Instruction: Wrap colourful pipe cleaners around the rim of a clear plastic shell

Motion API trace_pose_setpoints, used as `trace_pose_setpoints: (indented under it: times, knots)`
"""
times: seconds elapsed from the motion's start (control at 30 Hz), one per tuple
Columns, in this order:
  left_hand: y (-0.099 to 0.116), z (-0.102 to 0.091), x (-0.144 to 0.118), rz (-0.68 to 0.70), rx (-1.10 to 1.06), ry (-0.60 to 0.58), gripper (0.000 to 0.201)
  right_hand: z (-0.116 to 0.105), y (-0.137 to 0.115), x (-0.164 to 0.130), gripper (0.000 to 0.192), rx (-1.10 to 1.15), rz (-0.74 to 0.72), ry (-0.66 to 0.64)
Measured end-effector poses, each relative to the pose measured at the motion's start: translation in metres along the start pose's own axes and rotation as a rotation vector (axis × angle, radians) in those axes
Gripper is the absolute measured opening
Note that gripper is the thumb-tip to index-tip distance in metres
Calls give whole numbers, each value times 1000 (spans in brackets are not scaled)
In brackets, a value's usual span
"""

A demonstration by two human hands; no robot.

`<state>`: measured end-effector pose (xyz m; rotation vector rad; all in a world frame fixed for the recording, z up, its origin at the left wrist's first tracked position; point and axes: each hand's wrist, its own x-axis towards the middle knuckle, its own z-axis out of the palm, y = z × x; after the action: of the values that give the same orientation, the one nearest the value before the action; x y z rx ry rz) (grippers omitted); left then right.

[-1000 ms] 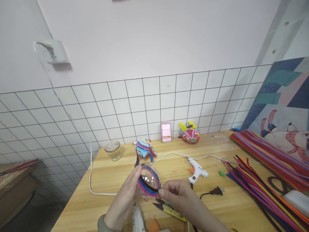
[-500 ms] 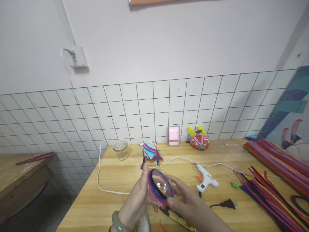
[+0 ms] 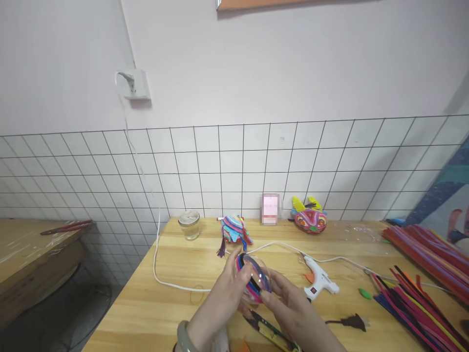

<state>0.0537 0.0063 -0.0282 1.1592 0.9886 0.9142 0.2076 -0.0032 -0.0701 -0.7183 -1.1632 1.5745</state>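
A clear plastic ball (image 3: pixel 264 270) with pink, blue and black fuzzy strips wrapped round its middle is held between both hands above the table. My left hand (image 3: pixel 227 289) grips it from the left, the thumb lying across the strips. From the right, my right hand (image 3: pixel 293 308) pinches it, thumb on the lower edge of the bands and fingers behind. The ball's underside and far side are partly hidden by the hands. Below them lie thread snips (image 3: pixel 267 327) with a yellow and dark body, partly covered by my right hand.
A white glue gun (image 3: pixel 319 279) and a black plug (image 3: pixel 353 321) lie to the right, near bundles of coloured fuzzy strips (image 3: pixel 410 303). Along the back stand a glass jar (image 3: pixel 189 226), a striped ornament (image 3: pixel 234 230) and an animal-faced ornament (image 3: pixel 309 219). A white cord (image 3: pixel 176 284) crosses the table.
My left thumb has come down from the ball's upper edge onto the coloured strips. The ball has turned slightly in my hands. The whole view has shifted a little.
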Motion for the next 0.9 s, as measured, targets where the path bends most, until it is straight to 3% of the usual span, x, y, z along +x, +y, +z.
trace_pose_setpoints:
  times: [0.17,0.27,0.6,0.77,0.9]
  knots:
    - [7,3,-2,-63,-50,-66,44,0,3,-2,45,-185,16,93]
    - [7,3,-2,-48,-69,-89,33,-1,0,-3,51,-315,68,75]
    - [0,-3,0,-32,-120,-189,23,-7,-4,-2,60,-401,117,-38]
    - [-1,-6,0,-19,-150,-236,28,-6,-8,-1,71,-418,144,-40]
    - [-2,-9,0,-13,-180,-262,36,-6,-10,-2,64,-403,132,-37]
